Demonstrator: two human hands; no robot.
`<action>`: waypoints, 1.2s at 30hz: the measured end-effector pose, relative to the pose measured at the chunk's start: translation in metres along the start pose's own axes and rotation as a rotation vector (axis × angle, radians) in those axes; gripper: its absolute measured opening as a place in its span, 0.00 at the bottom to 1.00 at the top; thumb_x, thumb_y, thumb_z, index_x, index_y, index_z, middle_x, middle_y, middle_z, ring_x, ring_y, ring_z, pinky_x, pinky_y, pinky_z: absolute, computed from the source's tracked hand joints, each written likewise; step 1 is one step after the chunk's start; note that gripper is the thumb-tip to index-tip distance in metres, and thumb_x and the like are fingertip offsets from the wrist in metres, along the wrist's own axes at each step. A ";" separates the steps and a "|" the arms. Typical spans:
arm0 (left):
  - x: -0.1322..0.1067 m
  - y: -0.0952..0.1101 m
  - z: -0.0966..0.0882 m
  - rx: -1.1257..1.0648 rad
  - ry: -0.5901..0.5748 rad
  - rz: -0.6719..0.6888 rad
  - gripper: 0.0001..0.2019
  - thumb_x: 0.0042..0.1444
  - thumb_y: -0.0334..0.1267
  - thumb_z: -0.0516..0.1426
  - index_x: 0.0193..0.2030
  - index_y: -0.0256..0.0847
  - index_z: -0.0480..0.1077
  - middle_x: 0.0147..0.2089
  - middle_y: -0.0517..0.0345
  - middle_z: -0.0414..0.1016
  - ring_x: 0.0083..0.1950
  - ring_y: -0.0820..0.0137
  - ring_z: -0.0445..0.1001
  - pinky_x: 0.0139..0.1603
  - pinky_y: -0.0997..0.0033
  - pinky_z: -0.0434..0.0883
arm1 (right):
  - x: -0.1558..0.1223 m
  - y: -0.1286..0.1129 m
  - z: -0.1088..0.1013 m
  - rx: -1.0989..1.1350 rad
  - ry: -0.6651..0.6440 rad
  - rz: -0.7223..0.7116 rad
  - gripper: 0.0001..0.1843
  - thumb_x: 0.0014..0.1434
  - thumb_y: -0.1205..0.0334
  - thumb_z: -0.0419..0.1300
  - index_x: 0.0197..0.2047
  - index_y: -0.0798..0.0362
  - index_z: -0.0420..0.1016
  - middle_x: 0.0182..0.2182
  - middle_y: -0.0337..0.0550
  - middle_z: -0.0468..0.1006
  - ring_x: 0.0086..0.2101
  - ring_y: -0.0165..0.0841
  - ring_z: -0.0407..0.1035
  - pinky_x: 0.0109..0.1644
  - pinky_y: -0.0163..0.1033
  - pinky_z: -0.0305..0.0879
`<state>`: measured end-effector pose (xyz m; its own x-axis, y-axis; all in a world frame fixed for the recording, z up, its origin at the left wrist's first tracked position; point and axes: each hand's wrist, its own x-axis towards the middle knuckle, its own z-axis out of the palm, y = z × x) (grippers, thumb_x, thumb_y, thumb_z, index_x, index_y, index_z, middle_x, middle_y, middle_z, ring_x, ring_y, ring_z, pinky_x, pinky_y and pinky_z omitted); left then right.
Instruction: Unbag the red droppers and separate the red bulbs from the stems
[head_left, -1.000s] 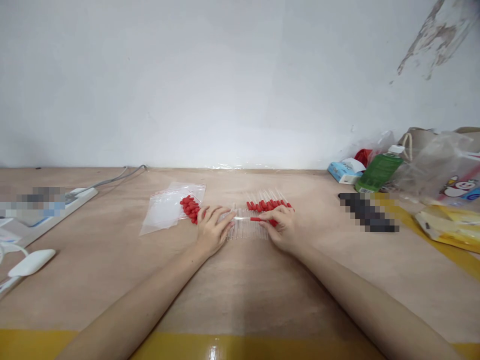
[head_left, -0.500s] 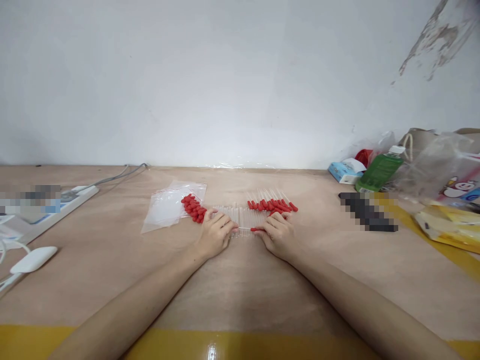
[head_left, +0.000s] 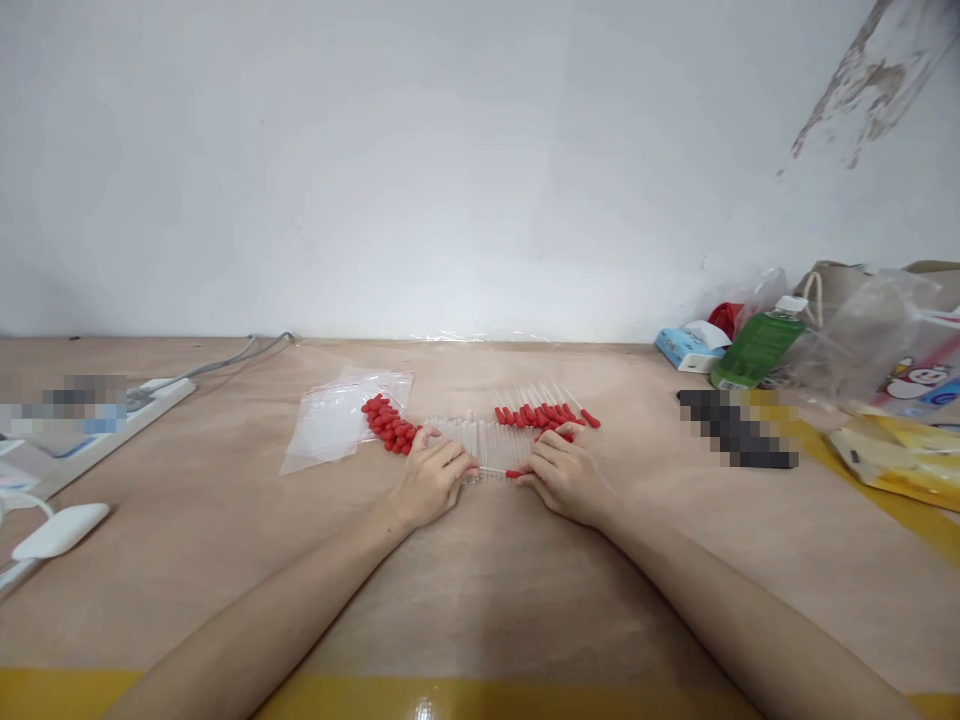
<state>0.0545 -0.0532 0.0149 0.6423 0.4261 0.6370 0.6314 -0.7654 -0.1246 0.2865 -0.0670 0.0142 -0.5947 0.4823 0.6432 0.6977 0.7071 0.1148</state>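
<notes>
A thin clear dropper tube (head_left: 492,470) spans the gap between my two hands, low over the table. At its left end it is pinched by my left hand (head_left: 433,478). My right hand (head_left: 566,474) grips the red rubber bulb (head_left: 512,474) at the tube's other end; how far the tube sits in the bulb is hidden. Behind the hands lie clear tubes (head_left: 480,437) side by side. Loose red bulbs (head_left: 386,420) are heaped to the left, close to my left fingers. Beyond my right hand, droppers with red bulbs (head_left: 540,412) lie in a row, tubes pointing away.
Clear zip bags (head_left: 322,425) lie left of the bulbs. A white power strip (head_left: 112,435) and white adapter (head_left: 61,531) are far left. At right stand a tissue pack (head_left: 688,350) and green bottle (head_left: 761,345), near a blurred black object (head_left: 735,430) and a yellow packet (head_left: 900,455).
The view has tilted slightly, so everything sits a little lower. Both hands keep their grip on the tube and bulb, with little other visible movement.
</notes>
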 end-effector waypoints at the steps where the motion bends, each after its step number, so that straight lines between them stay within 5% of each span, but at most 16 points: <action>1: 0.000 0.001 0.000 -0.004 0.004 -0.001 0.09 0.60 0.33 0.49 0.33 0.40 0.68 0.28 0.60 0.70 0.28 0.73 0.65 0.48 0.61 0.56 | 0.000 0.000 -0.001 -0.016 -0.006 -0.014 0.14 0.60 0.58 0.51 0.26 0.53 0.69 0.23 0.39 0.70 0.31 0.31 0.59 0.43 0.42 0.46; 6: -0.002 0.000 0.002 -0.015 0.055 0.004 0.08 0.59 0.33 0.49 0.33 0.40 0.68 0.27 0.59 0.69 0.28 0.73 0.64 0.41 0.64 0.59 | -0.002 0.001 -0.002 -0.065 0.012 -0.027 0.12 0.60 0.61 0.51 0.28 0.53 0.70 0.24 0.39 0.70 0.32 0.31 0.60 0.43 0.43 0.47; 9: -0.006 -0.005 0.002 -0.057 0.133 -0.103 0.08 0.59 0.32 0.49 0.33 0.38 0.69 0.27 0.58 0.68 0.29 0.72 0.64 0.36 0.68 0.62 | -0.006 0.013 -0.006 -0.086 0.075 0.004 0.09 0.59 0.65 0.52 0.29 0.53 0.71 0.25 0.38 0.72 0.33 0.31 0.62 0.44 0.43 0.47; 15: -0.002 -0.009 0.007 -0.178 0.325 -0.266 0.06 0.57 0.31 0.52 0.39 0.38 0.69 0.28 0.59 0.64 0.29 0.74 0.66 0.32 0.76 0.66 | -0.010 0.061 -0.018 0.094 0.420 0.495 0.08 0.55 0.60 0.55 0.35 0.52 0.74 0.30 0.42 0.74 0.31 0.30 0.66 0.39 0.40 0.58; 20: 0.010 -0.007 0.021 -0.181 0.363 -0.290 0.06 0.55 0.29 0.53 0.32 0.39 0.70 0.27 0.61 0.65 0.28 0.76 0.66 0.30 0.78 0.66 | -0.019 0.097 -0.009 0.400 0.185 1.007 0.14 0.49 0.60 0.55 0.37 0.55 0.76 0.31 0.45 0.75 0.26 0.30 0.67 0.32 0.36 0.63; 22: 0.011 -0.008 0.026 -0.185 0.326 -0.270 0.06 0.54 0.28 0.53 0.31 0.39 0.70 0.27 0.61 0.65 0.28 0.76 0.67 0.29 0.78 0.66 | -0.023 0.106 -0.004 0.446 0.125 1.098 0.14 0.47 0.60 0.56 0.36 0.57 0.75 0.27 0.45 0.76 0.25 0.30 0.67 0.30 0.35 0.63; 36: 0.019 0.004 0.019 -0.293 0.068 -0.275 0.08 0.55 0.36 0.54 0.38 0.38 0.72 0.34 0.55 0.67 0.34 0.72 0.68 0.35 0.71 0.69 | -0.029 0.109 -0.003 0.561 -0.041 1.151 0.08 0.40 0.61 0.60 0.25 0.56 0.73 0.19 0.39 0.73 0.19 0.26 0.63 0.21 0.29 0.56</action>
<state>0.0776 -0.0390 0.0124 0.4307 0.6085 0.6665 0.6183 -0.7369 0.2733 0.3809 -0.0055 0.0101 0.2175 0.9669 0.1336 0.5586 -0.0110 -0.8294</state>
